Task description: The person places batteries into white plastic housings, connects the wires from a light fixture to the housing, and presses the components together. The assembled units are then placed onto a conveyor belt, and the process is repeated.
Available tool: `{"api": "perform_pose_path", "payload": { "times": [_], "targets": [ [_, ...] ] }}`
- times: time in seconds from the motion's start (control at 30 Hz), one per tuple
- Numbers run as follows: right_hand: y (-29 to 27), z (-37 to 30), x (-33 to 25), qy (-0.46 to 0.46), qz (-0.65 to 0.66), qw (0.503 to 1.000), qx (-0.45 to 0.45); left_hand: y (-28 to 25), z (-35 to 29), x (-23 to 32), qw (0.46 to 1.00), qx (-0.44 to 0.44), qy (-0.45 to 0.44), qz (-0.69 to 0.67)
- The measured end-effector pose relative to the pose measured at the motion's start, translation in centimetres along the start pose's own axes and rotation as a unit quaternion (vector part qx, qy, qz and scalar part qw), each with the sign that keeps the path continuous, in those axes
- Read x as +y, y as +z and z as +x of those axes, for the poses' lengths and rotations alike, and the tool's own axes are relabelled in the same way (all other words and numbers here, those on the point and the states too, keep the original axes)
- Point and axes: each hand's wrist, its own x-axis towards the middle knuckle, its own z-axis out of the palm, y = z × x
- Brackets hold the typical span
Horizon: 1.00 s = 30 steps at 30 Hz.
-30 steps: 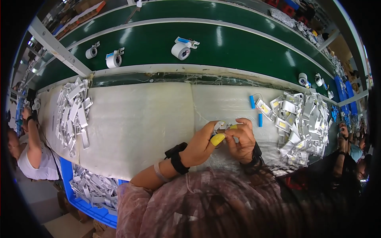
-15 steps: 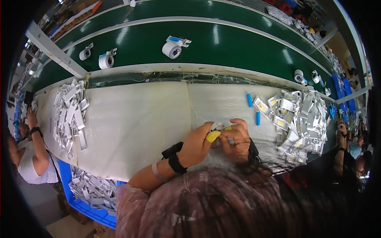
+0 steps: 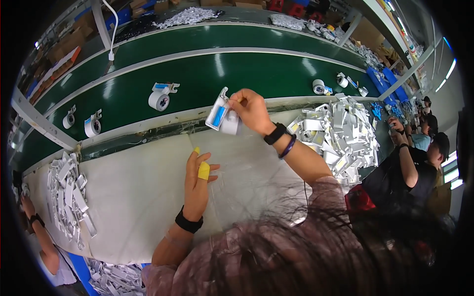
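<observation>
My right hand (image 3: 249, 111) is raised at the far edge of the work table, its fingers pinching a white spotlight (image 3: 231, 123). This spotlight has a round lamp head and a slim open housing with a blue insert (image 3: 217, 116). It hangs tilted in front of the green conveyor belt, apart from my other hand. Over the middle of the table, my left hand (image 3: 196, 172) is empty with its fingers apart. Yellow wraps (image 3: 203, 170) cover parts of its fingers.
Similar white spotlights (image 3: 159, 101) stand on the green conveyor (image 3: 197, 74). White housing parts are heaped at the right (image 3: 340, 133) and left (image 3: 69, 192) of the table. A blue bin (image 3: 81, 269) of parts sits lower left. Other people work at both sides.
My hands, together low over the table before, have separated. My right hand has gone up and forward with the spotlight; my left hand has opened. The view has swung to the right.
</observation>
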Motion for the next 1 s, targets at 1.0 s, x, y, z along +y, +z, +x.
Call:
{"api": "perform_pose_path", "payload": {
  "times": [1.0],
  "targets": [
    [-10.3, 3.2, 0.5, -0.006, -0.192, 0.922, -0.336, 0.2, -0.7, -0.6, 0.966, -0.009, 0.135, 0.223]
  ]
}}
